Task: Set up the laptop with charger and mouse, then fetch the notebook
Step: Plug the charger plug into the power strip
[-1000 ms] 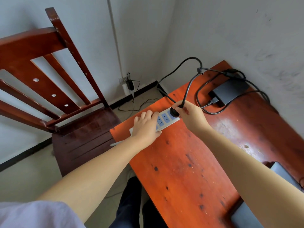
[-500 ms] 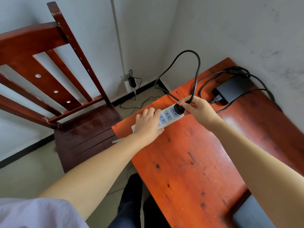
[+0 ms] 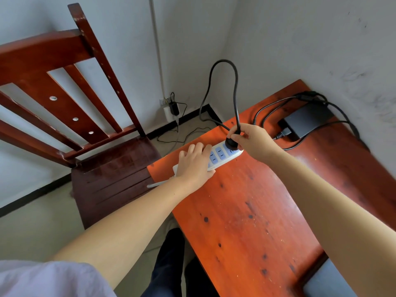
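A dark reddish-brown slatted wooden chair (image 3: 85, 133) stands left of the glossy orange-red wooden table (image 3: 252, 211), its seat beside the table's left edge, on a pale floor in a corner of grey-white scuffed walls. Behind the table's far left corner, a small black adapter (image 3: 174, 108) hangs in a wall socket. The table's grain is streaked with dark knots. On its far left edge lies a white plastic power strip (image 3: 220, 156) with blue-tinted sockets; the left hand (image 3: 194, 166) lies flat on its near end, fingers straight. At the strip's far end the right hand (image 3: 254, 140) pinches a round black plug (image 3: 231, 143), whose stiff black cable (image 3: 225, 82) arches above. Further right, near the table's far edge, lies the flat matte black charger brick (image 3: 306, 121).
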